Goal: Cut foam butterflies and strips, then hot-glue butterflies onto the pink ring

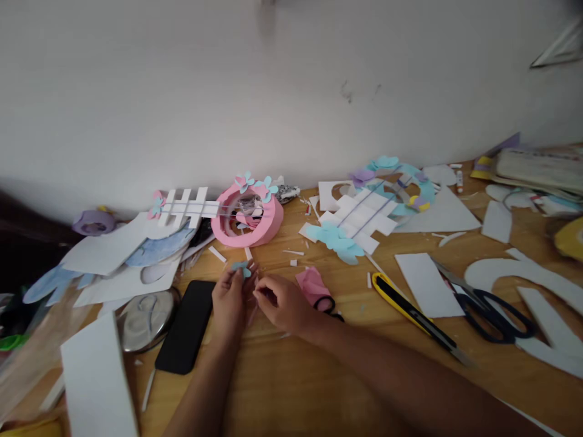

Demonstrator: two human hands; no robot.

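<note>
Now the left hand (230, 297) has a bit of blue paper (241, 269) pinched between its thumb and fingers. The blue paper is up over the table (282, 388), nearer the table's left side than its right. Its long way goes mostly side to side, with the right end dipping a little toward the near edge. It is too small and blurry to tell which end is the front.

The right hand (282, 303) is just beside the left one, with its thumb and first finger curled close together. I cannot tell if the tips hold something.

A pink ring (272, 227) is behind the hands, by the far edge. The black phone (186, 326) lies left of the left hand, its top leaning toward the far edge. Pink paper (313, 282) is just right of the right hand. Farther right, the yellow knife (405, 304) slants, its blade toward the near right corner.
</note>
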